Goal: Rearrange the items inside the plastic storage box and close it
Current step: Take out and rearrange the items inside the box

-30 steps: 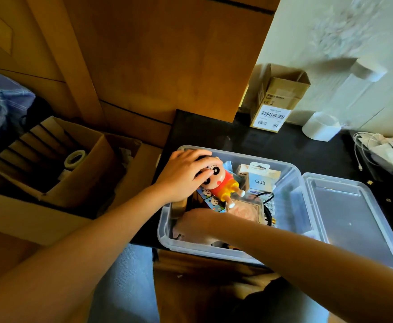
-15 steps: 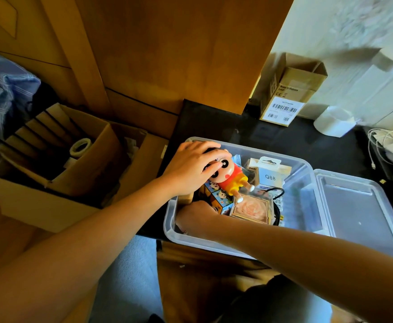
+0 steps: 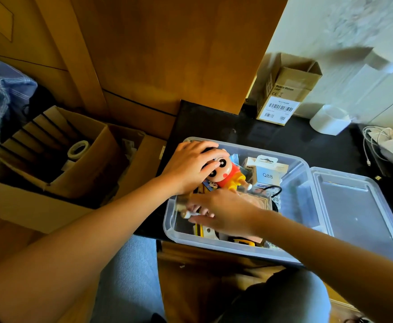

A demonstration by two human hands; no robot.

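Note:
A clear plastic storage box (image 3: 168,220) sits open on a black tabletop, its hinged lid (image 3: 354,213) lying flat to the right. Inside are a cartoon figure (image 3: 231,177) in red and yellow, a white carton marked Q88 (image 3: 267,174), a pink flat case (image 3: 259,199), a black cable (image 3: 275,189) and other small packs. My left hand (image 3: 188,169) grips the figure's head at the box's back left. My right hand (image 3: 228,213) reaches across the front left of the box and pinches a small white item (image 3: 187,214), which is blurred.
A large cardboard box (image 3: 50,206) with dividers and a tape roll (image 3: 77,148) stands on the left. At the back are a small barcoded carton (image 3: 286,94), a white roll (image 3: 328,120) and white cables (image 3: 377,141). The wooden cabinet rises close behind the box.
My right hand has come up from deep in the box's front left corner and now holds a small white item. My left hand stays on the figure's head.

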